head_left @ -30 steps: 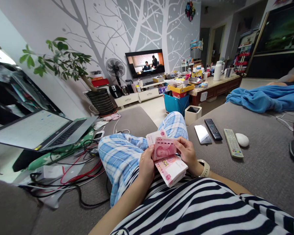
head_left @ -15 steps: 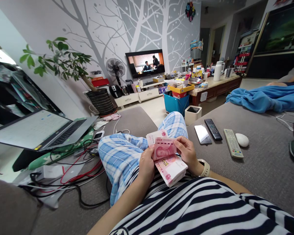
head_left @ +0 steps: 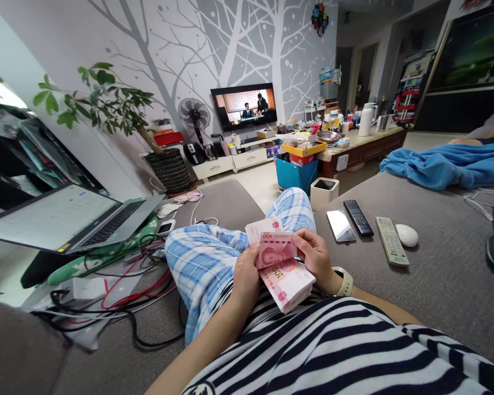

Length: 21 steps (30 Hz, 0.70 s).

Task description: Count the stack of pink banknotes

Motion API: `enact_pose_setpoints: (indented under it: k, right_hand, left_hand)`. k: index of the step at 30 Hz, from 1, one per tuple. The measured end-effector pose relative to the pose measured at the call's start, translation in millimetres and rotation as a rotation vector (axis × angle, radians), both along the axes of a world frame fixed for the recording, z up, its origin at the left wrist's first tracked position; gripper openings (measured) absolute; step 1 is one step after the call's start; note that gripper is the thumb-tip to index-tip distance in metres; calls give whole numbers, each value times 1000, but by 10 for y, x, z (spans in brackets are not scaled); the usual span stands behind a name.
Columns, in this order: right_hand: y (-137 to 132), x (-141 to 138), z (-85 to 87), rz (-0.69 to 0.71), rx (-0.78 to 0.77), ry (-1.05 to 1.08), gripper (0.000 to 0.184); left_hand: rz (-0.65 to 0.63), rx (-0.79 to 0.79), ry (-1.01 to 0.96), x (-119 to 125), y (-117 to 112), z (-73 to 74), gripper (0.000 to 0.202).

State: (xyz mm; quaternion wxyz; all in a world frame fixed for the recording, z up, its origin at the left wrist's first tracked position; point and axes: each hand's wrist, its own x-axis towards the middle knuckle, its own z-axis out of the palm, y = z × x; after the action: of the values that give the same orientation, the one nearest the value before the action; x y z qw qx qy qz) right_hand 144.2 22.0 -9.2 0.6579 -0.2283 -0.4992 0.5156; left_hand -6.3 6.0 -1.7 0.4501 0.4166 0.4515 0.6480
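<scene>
Head view shows a grey sofa (head_left: 436, 263) that carries everything within reach. An open laptop (head_left: 66, 219) rests at the person's left on a green cushion, its screen tilted back so it can be read from the seat, with a tangle of red and black cables (head_left: 119, 296) trailing below it. A blue blanket (head_left: 444, 164) lies bunched at the far right. A television (head_left: 243, 106) is mounted on the far wall, facing the sofa.

Beside the right thigh, a smartphone (head_left: 341, 225), a black remote (head_left: 358, 217), a white remote (head_left: 392, 240) and a white mouse (head_left: 407, 235) lie in a row, close together but apart, within arm's reach.

A stack of pink 100-yuan banknotes (head_left: 290, 285) rests on the lap against the striped shirt. The left hand (head_left: 247, 277) clamps the stack's near end, thumb on top, so the pile stays squared. The right hand (head_left: 315, 255) pinches the raised upper notes (head_left: 274, 247) between thumb and fingers, folding them up off the stack so each can be separated.
</scene>
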Motion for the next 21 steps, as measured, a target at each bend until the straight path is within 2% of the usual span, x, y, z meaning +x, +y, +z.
enact_pose_setpoints:
  k: [9, 14, 21]
  right_hand:
    - [-16, -4, 13, 33, -19, 25, 28]
    - [46, -10, -6, -79, -15, -36, 26]
    - [50, -7, -26, -52, -4, -108, 35]
  left_hand:
    - [-89, -25, -136, 54, -31, 18, 24]
    - [-176, -91, -242, 78, -57, 17, 29]
    - [-152, -97, -221, 52, -36, -34, 31]
